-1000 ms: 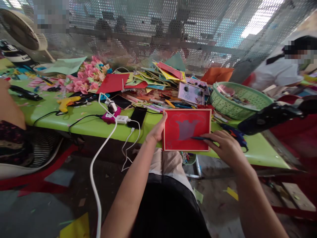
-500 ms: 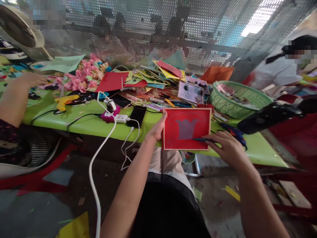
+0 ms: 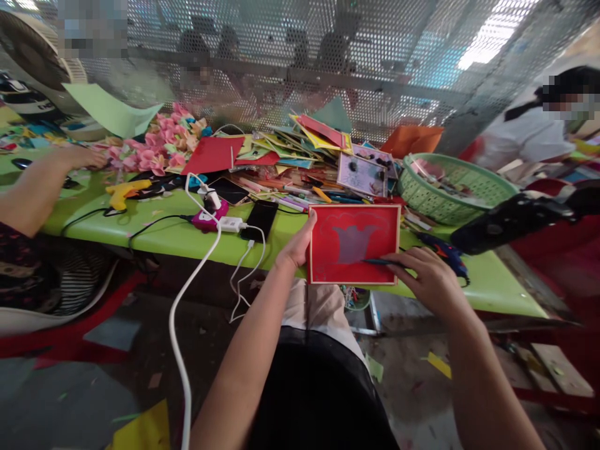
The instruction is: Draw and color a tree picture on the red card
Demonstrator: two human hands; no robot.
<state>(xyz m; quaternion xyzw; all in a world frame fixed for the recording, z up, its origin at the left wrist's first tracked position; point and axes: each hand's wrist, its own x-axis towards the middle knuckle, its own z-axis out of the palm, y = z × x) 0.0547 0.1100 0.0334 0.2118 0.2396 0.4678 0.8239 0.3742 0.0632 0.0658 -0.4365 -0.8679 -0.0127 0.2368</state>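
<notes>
A red board with a pale rim point(image 3: 328, 269) is tilted up at the table's front edge. It bears a greyish-purple shape and faint pale outlines. My left hand point(image 3: 299, 245) grips the board by its left edge, thumb on the front. In my right hand point(image 3: 429, 275) is a thin dark blue pen-like tool point(image 3: 377, 262), held in a pinch. Its tip lies at the bottom of the purple shape; I cannot tell if it is a pen or a brush. A dark blue glue gun point(image 3: 443, 250) lies just beyond my right hand.
On the green table point(image 3: 154, 219) are a phone point(image 3: 260, 219), a magenta power adapter point(image 3: 206, 219) with white cables, and a yellow glue gun point(image 3: 126, 190). Behind stand piled cards point(image 3: 281, 147), pink paper flowers point(image 3: 154, 140) and a green basket point(image 3: 454, 187). Another person's hand point(image 3: 84, 157) reaches in at left.
The tool's tip has shifted slightly left along the bottom of the purple shape. The other person's hand at left has moved right, toward the flowers, and a pale green sheet there has lifted.
</notes>
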